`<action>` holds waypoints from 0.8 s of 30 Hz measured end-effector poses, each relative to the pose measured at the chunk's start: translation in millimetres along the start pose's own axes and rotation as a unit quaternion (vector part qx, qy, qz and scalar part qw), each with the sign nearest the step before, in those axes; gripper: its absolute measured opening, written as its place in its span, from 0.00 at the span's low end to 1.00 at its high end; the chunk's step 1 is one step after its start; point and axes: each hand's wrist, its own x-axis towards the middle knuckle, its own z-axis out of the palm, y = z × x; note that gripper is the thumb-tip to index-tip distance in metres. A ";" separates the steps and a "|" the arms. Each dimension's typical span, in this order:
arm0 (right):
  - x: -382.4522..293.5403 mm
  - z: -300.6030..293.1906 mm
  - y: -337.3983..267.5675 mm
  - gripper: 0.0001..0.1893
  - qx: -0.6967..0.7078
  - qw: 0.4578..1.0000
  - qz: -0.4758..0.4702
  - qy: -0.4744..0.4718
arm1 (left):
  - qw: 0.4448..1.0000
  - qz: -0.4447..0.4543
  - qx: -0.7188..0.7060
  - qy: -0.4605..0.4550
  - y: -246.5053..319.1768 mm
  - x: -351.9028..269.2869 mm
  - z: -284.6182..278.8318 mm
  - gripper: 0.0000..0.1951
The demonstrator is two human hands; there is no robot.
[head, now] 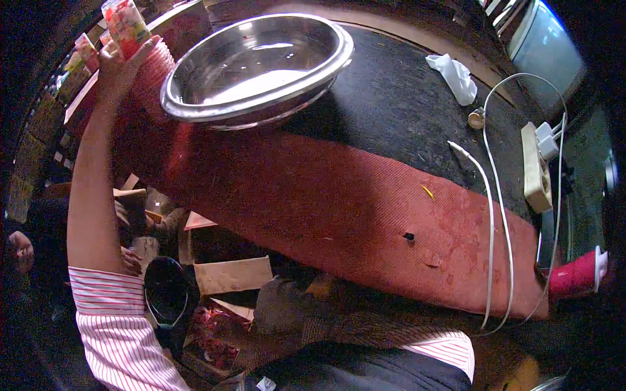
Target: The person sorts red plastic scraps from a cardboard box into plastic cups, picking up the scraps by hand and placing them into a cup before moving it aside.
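My left hand [120, 61] reaches to the upper left, its fingers around a clear plastic cup of cut fruit [126, 24]. Close beside that hand is a stack of clear, ribbed cups or lids [159, 61], tinted red by the light. A large stainless steel basin [254, 68] stands just right of the stack. It holds a shallow, shiny layer, perhaps liquid. More fruit cups [87, 51] sit beyond my hand at the left. Under the basin's near side runs a red textured mat [318, 195] on a dark tabletop [391, 93]. My right hand is out of view.
A crumpled white plastic bag [455, 78] lies at the back right. White cables [489, 210] loop over the mat near a power strip [536, 168]. A pink cup [574, 276] lies at the right edge. Another person's hand [22, 251] shows at the far left.
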 end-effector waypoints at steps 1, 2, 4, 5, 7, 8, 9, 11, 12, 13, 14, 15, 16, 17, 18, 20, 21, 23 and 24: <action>-1.3 2.2 -0.2 0.18 0.000 1.000 0.000 -0.001 | 1.000 -0.004 -0.022 0.015 -1.2 -2.0 -5.0 0.25; -2.2 5.2 -0.5 0.18 0.001 1.000 -0.001 -0.005 | 0.999 -0.009 -0.042 0.033 -3.7 -3.5 -11.8 0.24; -1.5 6.6 -1.9 0.17 -0.002 1.000 -0.001 -0.004 | 0.994 -0.012 -0.084 0.075 -0.8 -6.0 -27.7 0.22; -3.0 11.6 -4.1 0.17 0.001 1.000 -0.002 -0.007 | 0.990 -0.012 -0.100 0.093 -2.6 -11.0 -41.0 0.21; -3.0 10.1 -3.4 0.17 -0.002 1.000 -0.001 -0.003 | 0.983 -0.010 -0.132 0.131 2.3 -25.7 -65.9 0.19; -1.7 4.7 -1.0 0.17 -0.005 1.000 0.002 0.006 | 0.978 -0.006 -0.148 0.146 9.5 -36.2 -75.1 0.18; -1.2 3.0 -0.6 0.17 -0.006 1.000 0.005 0.010 | 0.976 0.000 -0.155 0.155 9.7 -47.7 -89.6 0.17; 0.2 -3.8 4.4 0.17 -0.010 1.000 0.008 0.020 | 0.974 0.026 -0.162 0.154 10.3 -77.4 -120.1 0.15; 0.3 -5.6 6.1 0.17 -0.013 1.000 0.009 0.025 | 0.976 0.052 -0.159 0.141 0.9 -95.9 -140.2 0.16; -0.7 0.5 3.8 0.17 -0.014 1.000 0.007 0.022 | 0.978 0.081 -0.148 0.126 -10.7 -112.3 -168.9 0.17; -2.8 6.9 1.6 0.17 -0.012 1.000 0.004 0.017 | 0.979 0.110 -0.134 0.111 -24.3 -130.0 -201.0 0.17; -4.1 9.1 1.1 0.17 -0.016 1.000 0.004 0.017 | 0.976 0.121 -0.149 0.100 -25.1 -149.3 -225.9 0.21; -6.9 17.1 -0.4 0.17 -0.016 1.000 0.002 0.007 | 0.975 0.134 -0.157 0.087 -26.6 -168.8 -257.9 0.24; -8.3 17.1 1.3 0.16 -0.019 1.000 0.002 0.010 | 0.972 0.070 -0.196 0.106 -15.9 -197.2 -270.7 0.28; -11.2 20.5 2.4 0.16 -0.024 1.000 0.004 0.008 | 0.961 0.008 -0.243 0.130 -2.7 -223.7 -279.7 0.31; -15.4 24.8 1.4 0.16 -0.028 1.000 -0.001 0.013 | 0.968 -0.004 -0.228 0.101 -28.1 -273.6 -324.4 0.34; -19.0 28.4 3.7 0.16 -0.034 0.999 -0.001 0.012 | 0.973 0.019 -0.217 0.075 -59.1 -306.0 -347.3 0.35; -24.0 31.1 13.5 0.16 -0.048 0.999 -0.002 0.019 | 0.980 -0.047 -0.161 0.105 -16.6 -335.4 -356.8 0.34; -26.9 33.3 15.8 0.16 -0.056 0.998 -0.004 0.022 | 0.971 -0.145 -0.161 0.102 -6.5 -360.7 -365.5 0.33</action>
